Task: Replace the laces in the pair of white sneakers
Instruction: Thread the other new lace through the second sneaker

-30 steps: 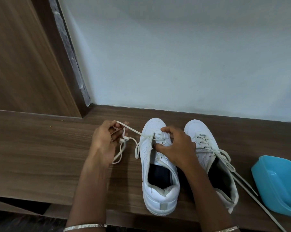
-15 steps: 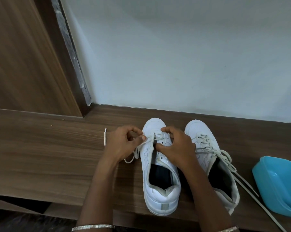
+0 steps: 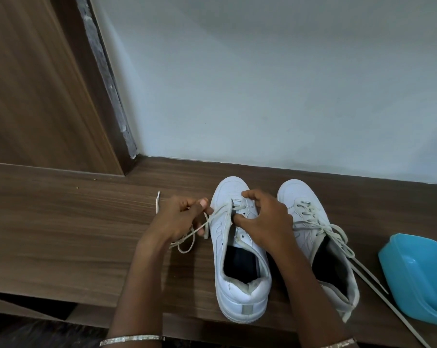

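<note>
Head view: brown wood-grain shelf, with its front edge running just below the sneaker heels. The heel of the part-laced sneaker sits almost at that edge. A pale wall closes the back just beyond the toes, and a wood-veneer panel stands back left. Open shelf surface lies left of the left hand. On the right, a blue plastic tub sits near the laced sneaker, whose loose lace ends trail forward beside it.

Left hand: fingers curled, thumb and forefinger pinching the white lace just left of the part-laced sneaker's toe. Slack loops lie on the shelf below the hand, and one tip pokes out behind it.

Right hand: curled over the front eyelets, gripping the upper.

The sneakers are smooth white, side by side, toes to the wall. Laces are flat and off-white. A thin metal bangle is on each wrist.
</note>
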Motion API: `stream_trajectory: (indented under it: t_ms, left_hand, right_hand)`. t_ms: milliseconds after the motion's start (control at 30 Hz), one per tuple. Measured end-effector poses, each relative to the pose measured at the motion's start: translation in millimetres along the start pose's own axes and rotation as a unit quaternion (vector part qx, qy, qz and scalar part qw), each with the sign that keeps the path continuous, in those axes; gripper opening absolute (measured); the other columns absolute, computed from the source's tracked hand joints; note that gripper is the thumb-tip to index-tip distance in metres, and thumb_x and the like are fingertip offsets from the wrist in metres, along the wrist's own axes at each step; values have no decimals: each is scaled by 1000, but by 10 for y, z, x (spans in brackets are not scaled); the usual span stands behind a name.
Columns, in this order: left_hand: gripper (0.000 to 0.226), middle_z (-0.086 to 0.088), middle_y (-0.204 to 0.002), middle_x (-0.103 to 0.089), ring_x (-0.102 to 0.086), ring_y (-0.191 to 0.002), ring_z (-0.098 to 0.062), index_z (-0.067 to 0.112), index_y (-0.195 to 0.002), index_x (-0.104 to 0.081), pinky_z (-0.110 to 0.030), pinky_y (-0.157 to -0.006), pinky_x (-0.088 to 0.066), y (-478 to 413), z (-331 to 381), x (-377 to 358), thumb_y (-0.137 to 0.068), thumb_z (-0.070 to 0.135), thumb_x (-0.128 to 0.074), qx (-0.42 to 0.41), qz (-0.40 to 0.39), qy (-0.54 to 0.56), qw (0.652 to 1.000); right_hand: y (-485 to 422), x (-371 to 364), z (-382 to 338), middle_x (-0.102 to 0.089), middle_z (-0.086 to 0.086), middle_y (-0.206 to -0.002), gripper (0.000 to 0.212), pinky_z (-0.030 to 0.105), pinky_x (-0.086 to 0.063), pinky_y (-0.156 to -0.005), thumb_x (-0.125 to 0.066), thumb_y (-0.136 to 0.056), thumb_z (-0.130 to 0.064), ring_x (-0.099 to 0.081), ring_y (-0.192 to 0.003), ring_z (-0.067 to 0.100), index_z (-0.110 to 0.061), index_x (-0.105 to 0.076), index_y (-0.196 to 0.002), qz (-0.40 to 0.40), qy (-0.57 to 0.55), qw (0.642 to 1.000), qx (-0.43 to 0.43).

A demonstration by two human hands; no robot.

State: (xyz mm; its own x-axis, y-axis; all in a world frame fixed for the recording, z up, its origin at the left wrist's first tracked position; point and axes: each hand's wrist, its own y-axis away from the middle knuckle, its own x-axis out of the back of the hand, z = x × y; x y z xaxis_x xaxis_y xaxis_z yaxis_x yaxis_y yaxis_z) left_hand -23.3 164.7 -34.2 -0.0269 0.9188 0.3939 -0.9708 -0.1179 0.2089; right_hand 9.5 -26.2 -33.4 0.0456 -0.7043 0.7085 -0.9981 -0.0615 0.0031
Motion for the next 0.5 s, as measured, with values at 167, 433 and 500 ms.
stream_trajectory:
  t_ms: [167, 433, 500]
  left_hand:
    - [10, -3, -70, -74, -69, -68, -26, 23, -78, -74, -41, -68, -54, -50, -68, -48, -80, 28, -82, -17, 8, -45, 999]
    - [16, 2, -94, -54, -58, -84, -18, 25, -76, -70, -32, -68, -46, -54, -36, 53, -78, 38, -80, -33, 191, -228, 954]
    - [14, -1, -102, -50, -60, -90, -29, 24, -84, -71, -41, -76, -51, -34, -53, 112, -80, 36, -77, -13, 270, -263, 926]
  right_hand:
    - [-3, -8, -6, -65, -17, -118, 52, 48, -45, -102, -78, -70, -43, -61, -114, 8, -38, -61, -118, -2, -1, 1000, 2]
    - [5, 3, -6, -64, -17, -119, 52, 49, -45, -103, -77, -70, -42, -60, -114, 8, -39, -60, -119, -10, 5, 1000, 4]
    - [0, 4, 2, -64, -18, -119, 51, 49, -45, -103, -77, -70, -42, -60, -114, 8, -38, -61, -119, -10, 2, 1000, 7]
